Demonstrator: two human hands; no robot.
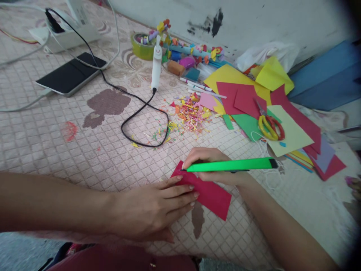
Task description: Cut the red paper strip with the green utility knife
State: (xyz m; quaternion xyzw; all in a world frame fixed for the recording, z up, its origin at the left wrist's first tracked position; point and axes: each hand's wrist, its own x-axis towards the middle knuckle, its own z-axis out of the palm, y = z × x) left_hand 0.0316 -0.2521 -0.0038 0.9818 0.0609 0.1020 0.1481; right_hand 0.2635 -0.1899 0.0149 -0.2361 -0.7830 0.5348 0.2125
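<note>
A strip of red paper (pixel 213 197) lies aslant on the quilted tablecloth. My left hand (pixel 158 207) presses flat on it, fingers stretched out, its thumb lower down near the table edge. In my right hand (pixel 208 160) is a slim bright green utility knife (pixel 231 165) with a black end. Its thin dark tip meets the paper near the upper left corner, just above my left fingertips. The right fingers are closed around the front of the knife, which partly hides them.
Paper scraps (pixel 193 114) lie beyond my hands, near a white glue gun (pixel 156 69) with a looped black cord (pixel 122 128). Coloured paper sheets (pixel 293 130) and scissors (pixel 270 126) are at right. A tablet (pixel 70 73) and power strip (pixel 70 37) occupy the far left.
</note>
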